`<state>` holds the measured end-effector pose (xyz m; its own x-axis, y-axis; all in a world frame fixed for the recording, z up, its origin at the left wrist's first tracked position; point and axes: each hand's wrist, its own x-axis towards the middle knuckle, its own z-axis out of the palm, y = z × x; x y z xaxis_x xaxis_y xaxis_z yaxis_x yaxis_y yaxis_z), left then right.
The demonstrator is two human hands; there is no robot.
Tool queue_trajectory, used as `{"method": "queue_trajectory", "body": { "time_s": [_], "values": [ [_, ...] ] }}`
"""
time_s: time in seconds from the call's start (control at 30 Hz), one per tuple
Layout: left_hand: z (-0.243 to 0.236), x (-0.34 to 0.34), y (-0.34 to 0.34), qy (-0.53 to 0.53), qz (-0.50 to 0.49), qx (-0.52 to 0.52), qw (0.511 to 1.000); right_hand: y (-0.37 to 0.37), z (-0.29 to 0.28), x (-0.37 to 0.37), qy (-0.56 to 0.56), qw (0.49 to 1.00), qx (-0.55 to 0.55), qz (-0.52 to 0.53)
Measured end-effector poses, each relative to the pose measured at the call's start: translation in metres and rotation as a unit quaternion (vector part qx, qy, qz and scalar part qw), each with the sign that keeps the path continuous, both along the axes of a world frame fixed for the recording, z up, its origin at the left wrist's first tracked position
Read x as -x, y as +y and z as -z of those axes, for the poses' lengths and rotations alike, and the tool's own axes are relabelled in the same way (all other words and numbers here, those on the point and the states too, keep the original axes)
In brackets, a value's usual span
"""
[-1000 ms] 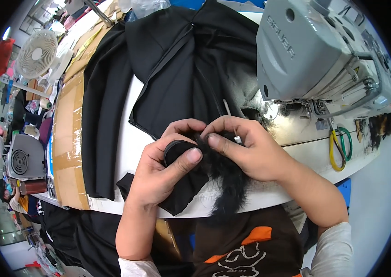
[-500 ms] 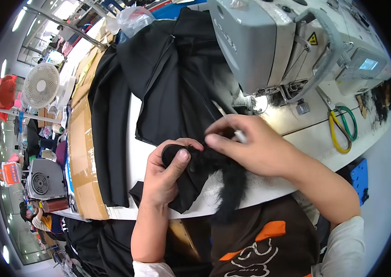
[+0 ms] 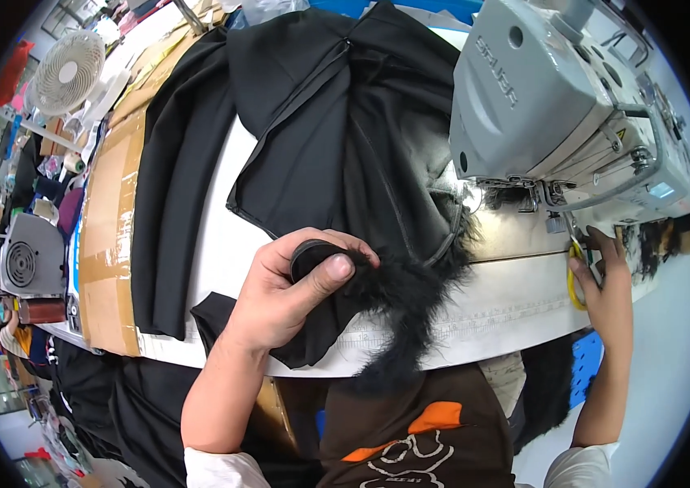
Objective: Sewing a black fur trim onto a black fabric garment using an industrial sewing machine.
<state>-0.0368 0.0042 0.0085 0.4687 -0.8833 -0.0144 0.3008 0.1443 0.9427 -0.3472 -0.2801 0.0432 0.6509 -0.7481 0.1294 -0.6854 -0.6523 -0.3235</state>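
Observation:
My left hand (image 3: 284, 285) is closed on a folded edge of a black garment (image 3: 296, 175), its thumb pressed on the cloth beside black fur trim (image 3: 410, 301). The fur hangs from that edge over the table's front rim. Far to the right, my right hand (image 3: 609, 285) has its fingers curled at the handles of scissors (image 3: 573, 281) with yellow and green grips. The blades point toward the sewing machine (image 3: 532, 106) and are partly covered. The rest of the garment spreads across the table, reaching the machine's lit needle area.
A cardboard sheet (image 3: 109, 244) with brown tape lies along the table's left side. Past it stand a white fan (image 3: 70, 73) and a grey machine housing with a round vent (image 3: 24, 260). More black cloth (image 3: 117, 398) hangs below the table. Another person (image 3: 15, 329) sits far left.
My right hand has left the fur and moved right to the scissors; the slim white tool it held is no longer visible. My left hand keeps its grip. The view has shifted.

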Motion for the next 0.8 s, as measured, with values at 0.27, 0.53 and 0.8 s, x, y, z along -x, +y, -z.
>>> {"method": "queue_trajectory", "body": {
  "time_s": [0.27,0.53,0.8],
  "values": [
    [-0.006,0.003,-0.001,0.003,0.001,-0.011,1.000,-0.012,-0.012,0.022,0.048,0.996,-0.065,-0.027],
    [-0.003,0.003,-0.001,0.009,-0.001,0.000,1.000,0.029,-0.023,0.037,0.033,0.952,-0.305,0.009],
    [-0.004,0.003,0.001,0.016,-0.004,-0.022,1.000,0.090,-0.028,-0.043,-0.051,0.781,-0.568,-0.255]
  ]
}}
